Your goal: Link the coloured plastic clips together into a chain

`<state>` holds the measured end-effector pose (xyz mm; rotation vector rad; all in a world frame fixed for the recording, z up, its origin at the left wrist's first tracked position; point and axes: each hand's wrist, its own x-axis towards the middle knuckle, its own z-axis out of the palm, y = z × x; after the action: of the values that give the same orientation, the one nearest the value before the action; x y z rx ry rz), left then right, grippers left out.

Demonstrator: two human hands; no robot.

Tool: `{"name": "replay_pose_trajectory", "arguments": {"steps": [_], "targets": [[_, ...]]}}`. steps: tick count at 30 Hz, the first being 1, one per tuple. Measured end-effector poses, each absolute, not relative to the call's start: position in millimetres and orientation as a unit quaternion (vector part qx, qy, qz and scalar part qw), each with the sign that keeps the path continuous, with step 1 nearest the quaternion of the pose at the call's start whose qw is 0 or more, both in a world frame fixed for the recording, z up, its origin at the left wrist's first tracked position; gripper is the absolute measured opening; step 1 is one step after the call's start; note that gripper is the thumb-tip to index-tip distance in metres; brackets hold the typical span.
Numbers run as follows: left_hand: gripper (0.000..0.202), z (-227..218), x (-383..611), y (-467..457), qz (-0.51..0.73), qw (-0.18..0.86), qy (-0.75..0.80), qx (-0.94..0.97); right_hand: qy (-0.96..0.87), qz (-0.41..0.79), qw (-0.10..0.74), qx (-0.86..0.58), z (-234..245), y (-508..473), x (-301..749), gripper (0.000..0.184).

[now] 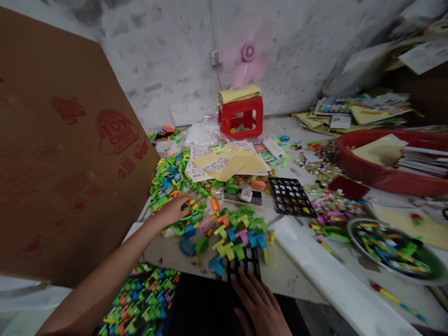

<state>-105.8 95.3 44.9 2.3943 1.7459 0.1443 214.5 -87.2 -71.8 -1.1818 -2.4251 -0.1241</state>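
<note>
My left hand reaches forward into a pile of small coloured plastic pieces, fingers curled over green and orange ones; what it grips is hidden. My right hand rests with fingers spread on the near edge of a black plastic grid at the table's front. Coloured pieces, yellow, blue, pink and green, stand in rows on that grid and just beyond it.
A second black grid lies mid-table beside a small remote-like device. Yellow sticker sheets, a red stool, a pink fan, a red basin, a bowl of pieces, a white roll and a cardboard box surround them.
</note>
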Motion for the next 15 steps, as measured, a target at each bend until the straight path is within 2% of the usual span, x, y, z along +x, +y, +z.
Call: {"name": "replay_pose_trajectory", "arguments": {"steps": [4, 10, 15], "targets": [[0.048, 41.3, -105.5, 79.6, 0.082, 0.143, 0.543, 0.823, -0.873, 0.003, 0.196, -0.447, -63.1, -93.4, 210.7, 0.048], [0.023, 39.9, -106.3, 64.2, 0.155, 0.137, 0.564, 0.799, -0.854, 0.097, 0.151, -0.488, -50.5, -95.8, 209.3, 0.045], [0.023, 32.2, -115.4, 48.5, 0.232, 0.152, 0.571, 0.773, -0.845, 0.177, 0.114, -0.492, -31.2, -89.9, 210.3, 0.046]]}}
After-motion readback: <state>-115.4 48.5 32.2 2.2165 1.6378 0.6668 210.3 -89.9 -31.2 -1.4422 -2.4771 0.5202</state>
